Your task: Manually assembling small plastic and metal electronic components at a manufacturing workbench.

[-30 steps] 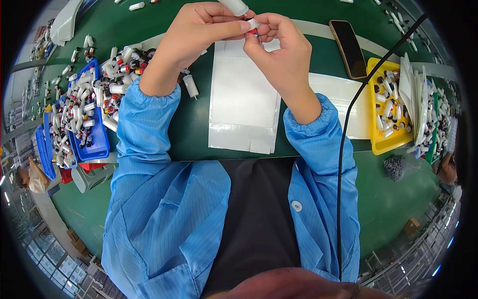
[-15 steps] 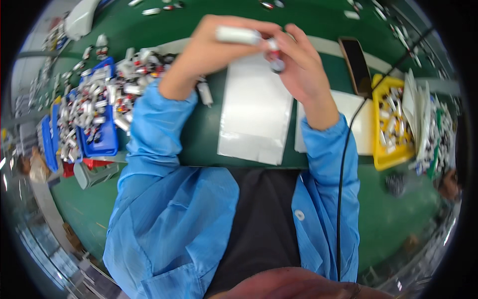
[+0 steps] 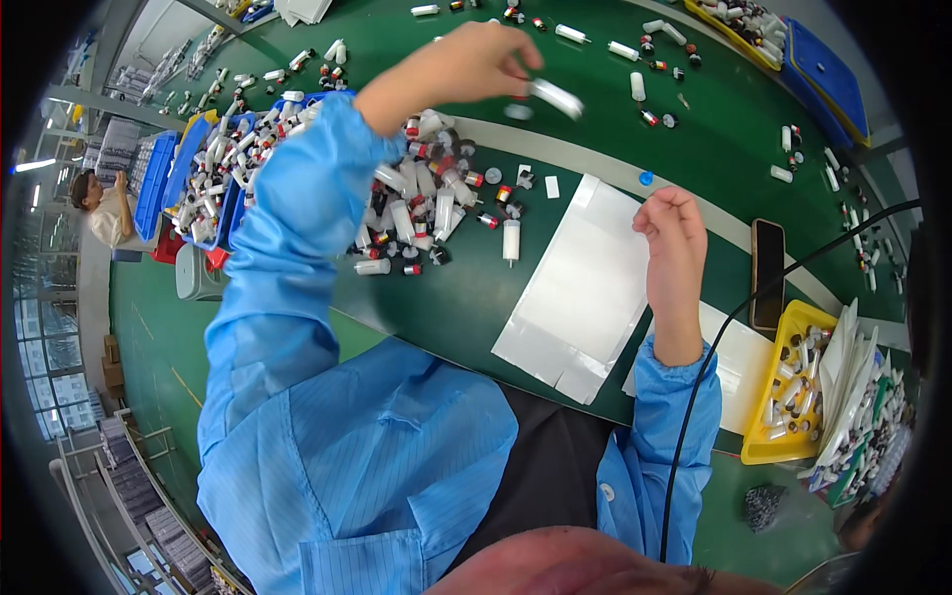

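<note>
My left hand point(image 3: 481, 64) is stretched out over the green surface beyond the pale strip, fingers parted. Just off its fingertips are a blurred white plastic tube point(image 3: 557, 98) and a smeared small piece point(image 3: 518, 110) with a dark and red part. The hand looks sharp while both pieces are smeared, so they seem loose from it. My right hand point(image 3: 676, 243) hovers by the right edge of a white plastic sheet point(image 3: 575, 288), fingers curled in to the thumb, nothing visible in them. A small blue cap point(image 3: 647, 178) lies just past its fingertips.
Left of the sheet is a heap of white tubes and red-black caps point(image 3: 421, 198), beside blue bins point(image 3: 238, 213) full of them. At right are a phone point(image 3: 768, 273), a yellow tray point(image 3: 756, 436) with parts and a black cable point(image 3: 729, 337). A person point(image 3: 107, 213) is at far left.
My hands, together over the sheet with a white tube and a capped piece, have parted. The left swung out to the far side with the pieces; the right drew back. The view has turned.
</note>
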`<state>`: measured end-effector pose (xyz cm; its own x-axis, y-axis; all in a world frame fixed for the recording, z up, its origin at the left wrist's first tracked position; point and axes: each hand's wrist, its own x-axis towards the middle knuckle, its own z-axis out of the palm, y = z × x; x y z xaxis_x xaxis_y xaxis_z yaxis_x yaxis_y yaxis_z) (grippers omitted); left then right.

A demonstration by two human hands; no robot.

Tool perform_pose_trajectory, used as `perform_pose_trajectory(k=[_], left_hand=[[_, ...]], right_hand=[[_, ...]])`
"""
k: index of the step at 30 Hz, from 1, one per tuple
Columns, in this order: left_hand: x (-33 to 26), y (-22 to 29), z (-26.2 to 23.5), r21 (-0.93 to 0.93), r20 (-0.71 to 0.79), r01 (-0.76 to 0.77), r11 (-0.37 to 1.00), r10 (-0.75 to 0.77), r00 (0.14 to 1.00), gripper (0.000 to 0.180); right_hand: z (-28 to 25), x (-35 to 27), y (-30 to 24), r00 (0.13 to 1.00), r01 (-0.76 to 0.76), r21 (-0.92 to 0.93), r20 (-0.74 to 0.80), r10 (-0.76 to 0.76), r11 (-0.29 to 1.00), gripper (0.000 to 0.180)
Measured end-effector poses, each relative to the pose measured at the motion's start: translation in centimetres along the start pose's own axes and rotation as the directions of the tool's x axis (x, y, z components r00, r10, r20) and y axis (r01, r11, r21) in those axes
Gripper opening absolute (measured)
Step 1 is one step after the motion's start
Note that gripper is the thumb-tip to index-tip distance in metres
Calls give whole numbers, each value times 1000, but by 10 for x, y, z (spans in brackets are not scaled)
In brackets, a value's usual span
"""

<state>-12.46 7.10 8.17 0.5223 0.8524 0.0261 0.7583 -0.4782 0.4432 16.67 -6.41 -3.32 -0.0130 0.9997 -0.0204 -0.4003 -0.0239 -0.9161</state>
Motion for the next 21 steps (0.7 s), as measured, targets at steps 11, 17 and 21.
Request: perform_pose_trajectory(k=[11,17,21], left_hand=[[78,-174,-30,190,304,389,902,-430,850,56],[114,-220,44,172,-7,381,908,-386,923,49],[118,-293,32,404,-124,269,874,-239,963,40]], right_hand=[[-6,-3,-3,984,111,-536,-59,-168,837,10],[-24,-4,-31,989,123,-887,74,-126,445,19],[-19,-4,-16,954,298,-921,293,-59,252,21]])
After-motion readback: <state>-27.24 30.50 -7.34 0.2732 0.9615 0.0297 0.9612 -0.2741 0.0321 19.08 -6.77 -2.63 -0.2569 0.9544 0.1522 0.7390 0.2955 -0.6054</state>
